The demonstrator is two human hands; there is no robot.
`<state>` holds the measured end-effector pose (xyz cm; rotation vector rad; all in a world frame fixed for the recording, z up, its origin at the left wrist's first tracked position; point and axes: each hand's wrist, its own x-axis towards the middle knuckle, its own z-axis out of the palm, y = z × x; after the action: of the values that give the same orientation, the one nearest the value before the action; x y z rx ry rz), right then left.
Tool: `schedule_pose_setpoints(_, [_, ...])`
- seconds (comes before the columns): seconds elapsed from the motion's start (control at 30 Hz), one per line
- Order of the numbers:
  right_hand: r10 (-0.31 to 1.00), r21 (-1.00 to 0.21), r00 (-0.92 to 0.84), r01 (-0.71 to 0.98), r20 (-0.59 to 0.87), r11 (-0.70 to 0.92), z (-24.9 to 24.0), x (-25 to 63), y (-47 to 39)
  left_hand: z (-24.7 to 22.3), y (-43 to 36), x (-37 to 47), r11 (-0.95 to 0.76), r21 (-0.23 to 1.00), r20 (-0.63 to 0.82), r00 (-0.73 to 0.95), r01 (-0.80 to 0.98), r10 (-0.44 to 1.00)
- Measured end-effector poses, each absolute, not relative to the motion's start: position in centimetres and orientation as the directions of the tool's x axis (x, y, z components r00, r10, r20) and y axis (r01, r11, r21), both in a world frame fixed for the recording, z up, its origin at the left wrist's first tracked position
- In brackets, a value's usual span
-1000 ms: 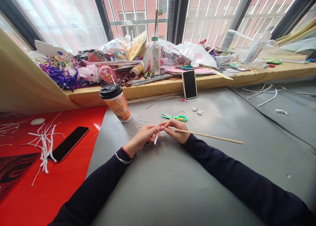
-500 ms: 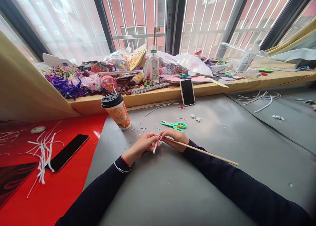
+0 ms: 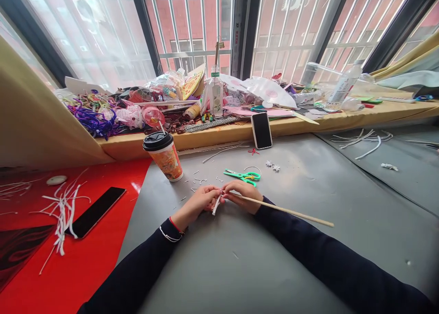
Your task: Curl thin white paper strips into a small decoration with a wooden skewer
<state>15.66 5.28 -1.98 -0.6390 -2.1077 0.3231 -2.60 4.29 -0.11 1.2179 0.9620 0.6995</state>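
My left hand is closed on a short white paper-like strip, its loose end hanging below the fingers. My right hand meets it fingertip to fingertip, closed around a thin wooden stick that slants out to the right over the forearm. What lies between the touching fingertips is mostly hidden. Just beyond the hands are green-handled scissors, blades part open. Small white snippets are scattered near the left fingers. Two small white star-like pieces rest farther right.
A lidded paper cup stands at the left; a phone leans on the crowded sill. Another phone lies on the red surface beside a bundle of white strips. More white cords are at the far right.
The view has shifted slightly. The stick's far end has swung a little upward, and the hands stay together with the same grip.
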Motion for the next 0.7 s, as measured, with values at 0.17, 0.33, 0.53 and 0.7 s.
schedule_pose_setpoints(0.17, [0.559, -0.457, -0.479, 0.322, 0.677, 0.829, -1.81, 15.71, 5.23, -0.26, 4.37, -2.56, 0.23, 0.97, -0.238, 0.455, 0.074, 0.858])
schedule_pose_setpoints(0.33, [0.519, -0.417, -0.511, 0.31, 0.685, 0.855, -1.77, 15.63, 5.09, -0.11, 4.11, -2.63, 0.183, 0.981, -0.191, 0.472, 0.062, 0.861])
schedule_pose_setpoints(0.53, [0.524, -0.395, -0.518, 0.346, 0.676, 0.851, -1.87, 15.67, 4.93, -0.06, 4.01, -2.58, 0.175, 0.981, -0.194, 0.46, 0.085, 0.866])
schedule_pose_setpoints(0.7, [0.548, -0.398, -0.512, 0.381, 0.661, 0.835, -2.15, 15.61, 4.96, -0.14, 4.1, -2.5, 0.144, 0.982, -0.185, 0.473, 0.121, 0.861])
